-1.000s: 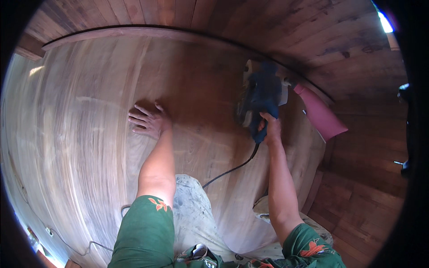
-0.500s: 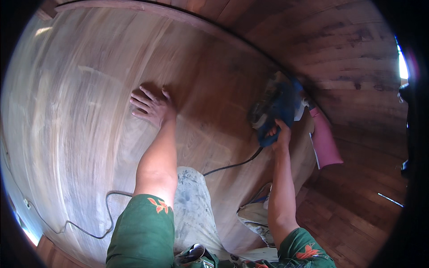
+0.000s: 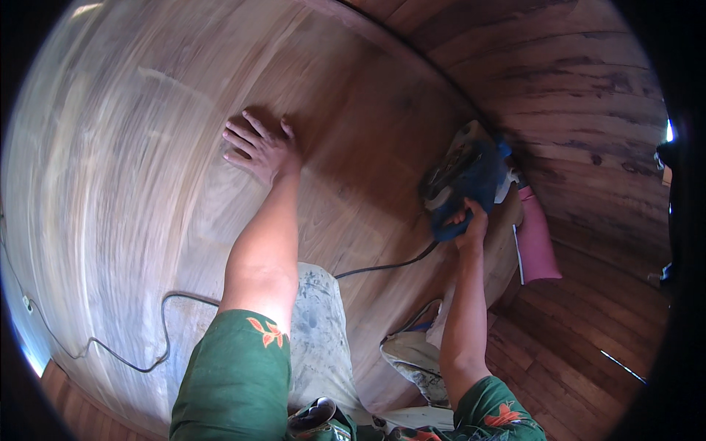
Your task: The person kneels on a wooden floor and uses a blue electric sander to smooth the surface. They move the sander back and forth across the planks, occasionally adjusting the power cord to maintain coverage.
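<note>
My left hand (image 3: 263, 151) lies flat on a broad wooden panel (image 3: 176, 191), its fingers spread and nothing in them. On the panel's right part, close to its far edge, sits a blue belt sander (image 3: 474, 173). My right hand (image 3: 473, 222) is closed around the sander's rear handle. A pink dust bag (image 3: 538, 239) hangs off the tool's right side, over the panel's edge. The sander's black cord (image 3: 390, 269) runs back toward my knee. Blur hides some detail of the tool, and its underside is out of sight.
Plank wall (image 3: 581, 110) rises beyond the panel's far edge. Plank flooring (image 3: 566, 345) lies at the lower right. My dusty trouser leg (image 3: 318, 331) rests on the panel between my arms. More black cord (image 3: 168, 323) loops across the panel at the left.
The view has tilted a little. The sander and my right hand sit slightly farther right in it, grip unchanged. My left hand stays flat on the wood.
</note>
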### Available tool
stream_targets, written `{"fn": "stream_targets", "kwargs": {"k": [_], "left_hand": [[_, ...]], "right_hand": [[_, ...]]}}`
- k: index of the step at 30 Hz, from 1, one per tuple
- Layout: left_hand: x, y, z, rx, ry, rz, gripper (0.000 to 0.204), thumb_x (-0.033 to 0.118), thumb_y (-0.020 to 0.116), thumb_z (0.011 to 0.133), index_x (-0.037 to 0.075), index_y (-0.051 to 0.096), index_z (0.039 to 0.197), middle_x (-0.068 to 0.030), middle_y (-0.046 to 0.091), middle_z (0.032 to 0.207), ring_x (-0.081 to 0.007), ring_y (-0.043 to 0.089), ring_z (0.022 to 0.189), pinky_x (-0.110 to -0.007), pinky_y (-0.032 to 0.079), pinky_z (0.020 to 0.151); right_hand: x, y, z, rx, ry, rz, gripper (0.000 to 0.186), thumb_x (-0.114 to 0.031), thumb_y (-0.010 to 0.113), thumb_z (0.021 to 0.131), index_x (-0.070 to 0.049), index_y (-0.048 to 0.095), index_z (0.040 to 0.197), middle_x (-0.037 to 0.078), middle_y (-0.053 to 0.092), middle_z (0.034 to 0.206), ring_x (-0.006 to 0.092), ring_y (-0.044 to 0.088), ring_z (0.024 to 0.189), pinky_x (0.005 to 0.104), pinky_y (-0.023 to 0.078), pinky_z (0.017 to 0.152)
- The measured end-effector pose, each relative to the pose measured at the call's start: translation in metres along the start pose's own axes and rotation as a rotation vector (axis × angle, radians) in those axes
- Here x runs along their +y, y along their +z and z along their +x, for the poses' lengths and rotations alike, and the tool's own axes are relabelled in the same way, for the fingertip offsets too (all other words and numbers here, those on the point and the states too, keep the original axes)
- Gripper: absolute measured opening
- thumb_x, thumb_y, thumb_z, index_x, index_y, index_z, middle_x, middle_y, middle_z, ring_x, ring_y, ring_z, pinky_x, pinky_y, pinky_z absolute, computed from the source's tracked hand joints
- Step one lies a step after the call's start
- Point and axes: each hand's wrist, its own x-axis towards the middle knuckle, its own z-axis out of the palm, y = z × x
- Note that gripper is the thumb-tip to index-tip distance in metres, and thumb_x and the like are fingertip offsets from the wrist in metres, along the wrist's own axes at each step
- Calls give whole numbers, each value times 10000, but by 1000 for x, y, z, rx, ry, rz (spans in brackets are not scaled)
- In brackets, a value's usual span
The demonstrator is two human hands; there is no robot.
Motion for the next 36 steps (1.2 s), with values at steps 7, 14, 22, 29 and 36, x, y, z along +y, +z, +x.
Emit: {"fn": "stream_targets", "kwargs": {"k": [7,14,22,29,36], "left_hand": [[-1,14,6,19,7,-23,818,611,299,1018,118,94,1638,-228,14,1688,-385,-6,1567,-643,31,1212],[-10,50,17,6,52,-56,845,600,345,1006,92,95,1634,-251,19,1681,-415,-21,1559,-676,-18,1191],[-23,104,21,-45,87,-61,857,560,427,976,76,146,1625,-227,86,1683,-400,31,1561,-625,14,1222],[-131,113,45,85,9,-145,670,435,473,964,51,380,1504,-173,413,1556,-348,350,1459,-509,228,1207],[-221,94,72,357,-458,-40,743,394,479,949,-14,308,1546,-203,280,1637,-372,215,1533,-558,140,1227]], "right_hand": [[6,17,14,1,18,15,217,-184,661,878,-110,488,770,25,399,597,180,424,546,359,433,589],[37,41,51,-53,51,-70,203,-185,675,867,-128,499,783,10,415,615,168,437,546,358,430,573],[91,56,90,-76,158,-155,202,-187,673,857,-134,507,755,18,416,592,177,459,545,373,442,568],[148,-4,55,-56,85,-154,174,-173,681,854,-108,537,779,31,440,582,185,457,499,370,433,517],[204,-86,-37,-44,88,-131,161,-196,669,862,-92,560,807,37,467,585,186,491,522,387,483,547]]}}
